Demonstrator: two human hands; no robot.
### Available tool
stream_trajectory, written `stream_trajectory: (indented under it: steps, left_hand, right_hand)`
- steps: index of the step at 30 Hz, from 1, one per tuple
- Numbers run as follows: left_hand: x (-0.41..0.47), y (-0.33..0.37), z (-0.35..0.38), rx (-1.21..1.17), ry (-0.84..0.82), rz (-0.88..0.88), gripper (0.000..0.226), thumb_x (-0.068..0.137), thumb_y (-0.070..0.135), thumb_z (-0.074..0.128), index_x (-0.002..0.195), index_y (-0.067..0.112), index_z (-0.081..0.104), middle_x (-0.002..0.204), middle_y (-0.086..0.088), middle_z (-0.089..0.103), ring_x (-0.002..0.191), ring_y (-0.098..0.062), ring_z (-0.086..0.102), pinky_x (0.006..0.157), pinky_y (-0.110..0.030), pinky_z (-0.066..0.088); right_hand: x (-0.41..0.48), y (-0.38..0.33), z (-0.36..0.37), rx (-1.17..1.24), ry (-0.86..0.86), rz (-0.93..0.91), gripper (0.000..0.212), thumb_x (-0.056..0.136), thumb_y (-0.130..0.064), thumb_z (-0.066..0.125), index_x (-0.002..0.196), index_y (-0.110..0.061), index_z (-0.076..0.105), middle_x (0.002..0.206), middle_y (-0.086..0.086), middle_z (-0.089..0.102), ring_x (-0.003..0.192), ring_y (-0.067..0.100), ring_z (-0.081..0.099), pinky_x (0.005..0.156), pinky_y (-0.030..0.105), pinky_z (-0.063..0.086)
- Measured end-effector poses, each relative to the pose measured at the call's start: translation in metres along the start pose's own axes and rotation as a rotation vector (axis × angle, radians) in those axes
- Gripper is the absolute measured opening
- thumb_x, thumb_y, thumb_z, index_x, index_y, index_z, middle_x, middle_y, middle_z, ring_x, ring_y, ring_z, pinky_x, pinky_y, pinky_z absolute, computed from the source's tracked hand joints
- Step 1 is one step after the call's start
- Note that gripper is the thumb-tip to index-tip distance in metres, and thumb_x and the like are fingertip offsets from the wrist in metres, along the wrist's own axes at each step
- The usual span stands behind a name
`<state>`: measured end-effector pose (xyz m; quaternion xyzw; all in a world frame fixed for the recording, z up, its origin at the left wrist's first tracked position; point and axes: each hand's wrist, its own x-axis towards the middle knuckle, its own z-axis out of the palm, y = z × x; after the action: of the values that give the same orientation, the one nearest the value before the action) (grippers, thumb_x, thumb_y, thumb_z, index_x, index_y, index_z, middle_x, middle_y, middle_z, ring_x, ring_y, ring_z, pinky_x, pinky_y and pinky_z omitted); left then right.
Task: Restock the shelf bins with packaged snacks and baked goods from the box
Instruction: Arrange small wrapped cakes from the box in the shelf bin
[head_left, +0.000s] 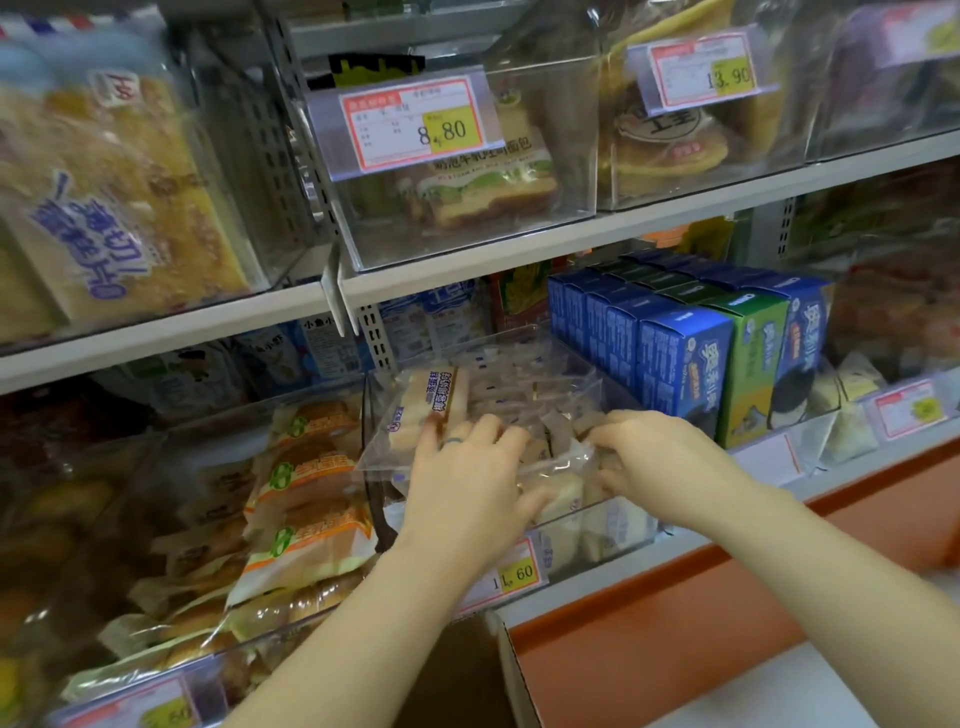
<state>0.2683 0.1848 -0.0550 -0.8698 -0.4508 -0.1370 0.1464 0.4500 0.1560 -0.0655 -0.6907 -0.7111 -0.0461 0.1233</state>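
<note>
Both hands reach into a clear bin (597, 535) on the lower shelf (841, 480). The bin holds cake packs (519, 395), small pale cakes in clear wrap, heaped from back to front. The left hand (467, 473) lies flat on the heap with fingers straight and spread, gripping nothing; a ring (452, 441) sits on one finger. Its fingertips touch one tilted pack (434, 402) with blue print at the bin's left side. The right hand (654, 462) is at the bin's front right, thumb and curled fingers pinching the clear wrap of the cake packs there. A price tag (514, 574) reading 11.60 hangs on the bin front, below the left wrist. Just right of the bin stand rows of blue boxes (675, 364) and a green box (753, 358), upright and touching. Left of the bin, orange-labelled bread packs (306, 467) are stacked in a neighbouring bin. On the upper shelf (519, 249), a clear bin carries a tag (421, 122) reading 8.80 and holds a sliced loaf (483, 187); the next bin to the right carries a tag (706, 73) reading 13.90. A large toast bag (114, 197) fills the upper left. A cardboard box (511, 670) shows at the bottom edge, between the forearms, with one flap raised; its contents cannot be seen
</note>
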Motion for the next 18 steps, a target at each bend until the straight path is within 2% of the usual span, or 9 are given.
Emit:
stream_trajectory:
  steps: [2, 4, 8, 12, 15, 17, 18]
  left_hand:
    - [-0.003, -0.010, -0.008, -0.145, 0.106, -0.116, 0.052, 0.089, 0.065, 0.038, 0.132, 0.037, 0.044, 0.130, 0.011, 0.045, 0.122, -0.014, 0.046, 0.113, -0.044, 0.024]
    - [-0.002, -0.025, -0.009, -0.194, 0.136, -0.290, 0.057, 0.087, 0.067, 0.037, 0.135, 0.037, 0.040, 0.136, 0.005, 0.041, 0.124, -0.020, 0.044, 0.107, -0.046, 0.037]
    - [0.007, -0.047, 0.002, -0.281, -0.106, -0.507, 0.075, 0.081, 0.069, 0.050, 0.144, 0.036, 0.026, 0.146, -0.005, 0.032, 0.121, -0.030, 0.049, 0.096, -0.049, 0.048]
    - [0.012, -0.049, 0.004, -0.285, -0.119, -0.525, 0.074, 0.078, 0.055, 0.060, 0.143, 0.039, 0.028, 0.142, -0.003, 0.037, 0.116, -0.027, 0.053, 0.098, -0.046, 0.046]
    - [0.012, -0.051, 0.000, -0.327, -0.055, -0.538, 0.068, 0.075, 0.046, 0.062, 0.137, 0.035, 0.037, 0.132, -0.001, 0.047, 0.105, -0.023, 0.057, 0.090, -0.043, 0.051]
    - [0.006, -0.051, -0.001, -0.361, 0.047, -0.516, 0.066, 0.075, 0.043, 0.063, 0.135, 0.036, 0.038, 0.132, 0.001, 0.047, 0.105, -0.021, 0.056, 0.088, -0.042, 0.052]
    - [0.001, -0.050, 0.000, -0.379, 0.113, -0.479, 0.066, 0.075, 0.040, 0.064, 0.135, 0.037, 0.037, 0.134, 0.004, 0.044, 0.109, -0.020, 0.055, 0.091, -0.043, 0.051]
  right_hand:
    - [-0.003, 0.004, -0.010, 0.080, -0.057, 0.021, 0.036, 0.088, -0.031, 0.058, 0.124, -0.032, 0.058, 0.121, -0.007, 0.058, 0.107, 0.017, 0.057, 0.082, 0.033, 0.049]
    - [-0.006, 0.005, -0.015, 0.108, -0.037, 0.024, 0.041, 0.089, -0.032, 0.057, 0.130, -0.036, 0.053, 0.125, -0.010, 0.054, 0.109, 0.014, 0.056, 0.083, 0.033, 0.050]
    - [-0.006, -0.001, -0.007, 0.085, 0.010, 0.011, 0.032, 0.095, -0.033, 0.049, 0.127, -0.033, 0.054, 0.129, -0.012, 0.052, 0.112, 0.016, 0.055, 0.085, 0.035, 0.050]
    - [-0.004, -0.001, 0.001, 0.043, -0.066, -0.009, 0.028, 0.098, -0.035, 0.040, 0.123, -0.029, 0.052, 0.127, -0.008, 0.055, 0.110, 0.018, 0.056, 0.084, 0.036, 0.049]
    - [-0.003, 0.004, -0.009, 0.137, -0.133, -0.010, 0.041, 0.096, -0.033, 0.047, 0.136, -0.029, 0.046, 0.142, -0.008, 0.044, 0.122, 0.015, 0.049, 0.096, 0.034, 0.045]
    - [-0.003, 0.006, -0.022, 0.244, -0.065, 0.007, 0.046, 0.092, -0.027, 0.055, 0.138, -0.029, 0.046, 0.141, -0.008, 0.043, 0.119, 0.010, 0.049, 0.099, 0.031, 0.043]
    - [-0.003, 0.007, -0.029, 0.293, 0.019, 0.013, 0.044, 0.092, -0.026, 0.057, 0.135, -0.030, 0.049, 0.134, -0.010, 0.048, 0.110, 0.005, 0.053, 0.094, 0.028, 0.044]
